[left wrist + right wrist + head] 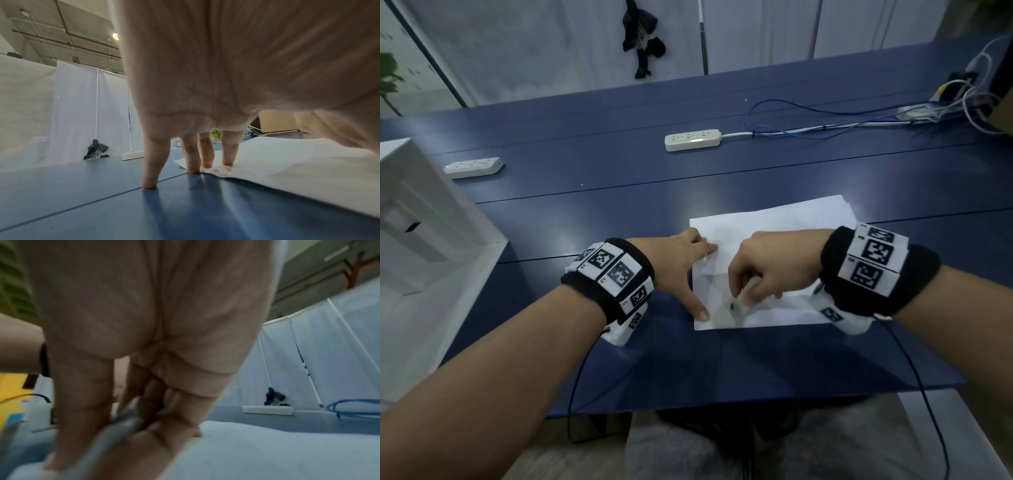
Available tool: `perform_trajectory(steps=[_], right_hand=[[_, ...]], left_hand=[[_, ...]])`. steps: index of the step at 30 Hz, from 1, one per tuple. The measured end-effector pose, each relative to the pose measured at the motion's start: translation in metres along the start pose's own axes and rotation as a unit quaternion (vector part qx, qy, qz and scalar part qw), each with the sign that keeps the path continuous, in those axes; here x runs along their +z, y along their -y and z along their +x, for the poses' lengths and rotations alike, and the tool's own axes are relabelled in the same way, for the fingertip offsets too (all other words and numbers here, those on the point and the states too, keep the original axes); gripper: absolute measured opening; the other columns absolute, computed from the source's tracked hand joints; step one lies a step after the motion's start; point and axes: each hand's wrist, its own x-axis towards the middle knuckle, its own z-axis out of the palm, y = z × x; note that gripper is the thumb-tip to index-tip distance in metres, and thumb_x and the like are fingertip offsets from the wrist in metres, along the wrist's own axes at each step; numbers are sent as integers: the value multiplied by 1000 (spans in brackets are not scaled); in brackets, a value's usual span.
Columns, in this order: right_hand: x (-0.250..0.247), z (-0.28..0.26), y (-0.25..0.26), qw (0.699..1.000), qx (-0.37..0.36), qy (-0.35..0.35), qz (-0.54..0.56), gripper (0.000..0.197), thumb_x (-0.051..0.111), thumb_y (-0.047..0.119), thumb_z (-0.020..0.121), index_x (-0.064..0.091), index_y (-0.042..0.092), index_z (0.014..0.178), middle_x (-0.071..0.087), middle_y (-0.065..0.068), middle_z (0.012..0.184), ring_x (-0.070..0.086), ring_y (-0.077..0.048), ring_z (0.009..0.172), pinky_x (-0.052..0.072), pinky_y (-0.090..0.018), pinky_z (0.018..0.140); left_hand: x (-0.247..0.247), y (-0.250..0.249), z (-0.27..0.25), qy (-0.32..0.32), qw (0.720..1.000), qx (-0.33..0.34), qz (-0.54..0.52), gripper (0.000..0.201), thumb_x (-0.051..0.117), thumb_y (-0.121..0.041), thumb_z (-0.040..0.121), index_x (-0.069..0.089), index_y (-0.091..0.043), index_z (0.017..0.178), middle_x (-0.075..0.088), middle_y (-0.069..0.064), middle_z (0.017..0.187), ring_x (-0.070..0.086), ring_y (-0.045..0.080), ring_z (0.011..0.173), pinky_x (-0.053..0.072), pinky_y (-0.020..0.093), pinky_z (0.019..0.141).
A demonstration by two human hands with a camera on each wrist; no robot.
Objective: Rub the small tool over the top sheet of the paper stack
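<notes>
A white sheet of paper [774, 222] lies on the blue table [585, 205] in the head view. My left hand [688, 270] rests at the sheet's left edge with straight, spread fingers. In the left wrist view two fingertips [227, 162] press on the paper [287, 170], and the others stand on the bare table. My right hand [756, 274] is curled round a grey pen [736, 303] whose tip touches the paper near its front edge. The right wrist view is blurred but shows the pen [123, 421] between thumb and fingers above the paper [267, 451].
A white box [421, 219] stands at the table's left side. Two white power strips [692, 138] [473, 167] lie farther back, with blue cables [808, 113] running to a tangle of wires [955, 99] at the far right. The table's front edge [722, 399] is close to my body.
</notes>
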Motion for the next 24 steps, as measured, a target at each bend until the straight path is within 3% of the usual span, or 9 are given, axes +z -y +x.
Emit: perform_trajectory(steps=[2, 5, 7, 9, 12, 15, 18, 23, 24], right_hand=[[0, 0, 3, 1000, -1, 7, -3, 17, 71, 38, 86, 72, 26, 98, 72, 7, 82, 68, -10, 60, 54, -23, 61], [-6, 12, -7, 993, 44, -105, -32, 18, 68, 34, 88, 73, 22, 100, 63, 13, 81, 62, -12, 73, 51, -27, 69], [-8, 13, -11, 988, 51, -137, -39, 18, 67, 34, 89, 73, 22, 100, 59, 16, 77, 57, -10, 75, 46, -25, 71], [-6, 6, -8, 997, 23, -73, -16, 13, 68, 31, 87, 73, 24, 98, 62, 14, 69, 62, -10, 64, 48, -22, 66], [-2, -3, 5, 1000, -5, 27, -12, 14, 71, 32, 86, 73, 25, 98, 67, 12, 71, 64, -8, 56, 49, -18, 59], [-7, 8, -2, 997, 27, -69, -28, 18, 70, 34, 87, 72, 24, 101, 63, 15, 75, 61, -8, 64, 53, -28, 69], [-11, 14, -12, 987, 62, -143, -42, 21, 69, 35, 88, 71, 21, 104, 60, 13, 82, 53, -8, 73, 46, -27, 74], [1, -6, -1, 1000, -11, 14, 12, 15, 72, 35, 84, 76, 25, 95, 72, 6, 74, 66, -10, 59, 55, -22, 63], [2, -4, -1, 1000, -11, 9, 6, 15, 72, 36, 84, 76, 25, 95, 72, 6, 73, 67, -11, 60, 55, -22, 63]], left_hand=[[0, -1, 0, 3, 1000, -5, 2, 130, 76, -78, 51, 15, -28, 154, 25, -12, 138, 37, 11, 130, 38, 37, 109], [0, -7, 0, 1, 1000, -10, 12, 125, 76, -78, 49, 24, -27, 150, 29, -11, 129, 44, 13, 120, 45, 39, 101], [-1, -10, 1, 7, 1000, -15, 14, 124, 78, -77, 48, 26, -26, 149, 30, -10, 130, 46, 15, 119, 45, 40, 100], [-2, -10, 2, 9, 1000, -15, 17, 126, 78, -77, 48, 24, -24, 150, 29, -9, 131, 45, 15, 120, 44, 39, 102], [-2, -9, 2, 12, 1000, -17, 17, 131, 77, -77, 48, 20, -24, 153, 28, -10, 132, 43, 13, 122, 43, 37, 104], [-3, -11, 2, 12, 1000, -19, 20, 125, 78, -77, 47, 27, -25, 149, 30, -10, 130, 46, 14, 118, 46, 39, 100], [-4, -12, 2, 14, 999, -24, 21, 128, 78, -77, 45, 26, -27, 150, 30, -10, 133, 48, 16, 119, 47, 42, 99], [-2, -9, 3, 8, 999, -25, 19, 133, 74, -83, 39, 27, -27, 149, 30, -14, 127, 49, 13, 115, 48, 40, 98], [-2, -9, 3, 10, 999, -26, 21, 132, 75, -82, 39, 28, -26, 149, 30, -13, 126, 49, 14, 114, 48, 40, 97]])
